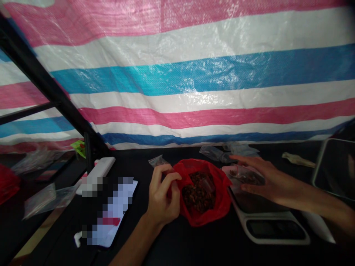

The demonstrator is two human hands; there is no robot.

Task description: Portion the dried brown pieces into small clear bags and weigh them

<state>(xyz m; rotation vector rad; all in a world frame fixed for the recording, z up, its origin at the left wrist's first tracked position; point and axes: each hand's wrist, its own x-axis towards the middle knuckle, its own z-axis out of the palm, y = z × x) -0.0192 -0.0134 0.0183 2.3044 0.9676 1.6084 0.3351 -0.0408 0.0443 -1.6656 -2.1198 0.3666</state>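
Observation:
A red plastic bag (223,207) stands with its mouth spread, holding many small brown pieces (198,195) and a little clear scoop-like or packet-like thing. At its left rim, my left hand (165,195) is closed, fingers curled against the red plastic. Just behind that hand a small clear zip bag (157,160) sticks up. My right hand (262,175) reaches over the digital scale (241,218) with fingers stretched and thumb apart. Beneath and between them, a small clear bag with brown contents (248,175) lies on the scale's plate.
Clear plastic bags (213,152) lie behind the scale. A phone (118,214), a white power-bank-like block (102,168) and a white earbud (77,239) are at left. A dark framed tray-like object (335,166) stands right. Striped sheeting (194,74) hangs behind; a black frame bar (41,74) slants left.

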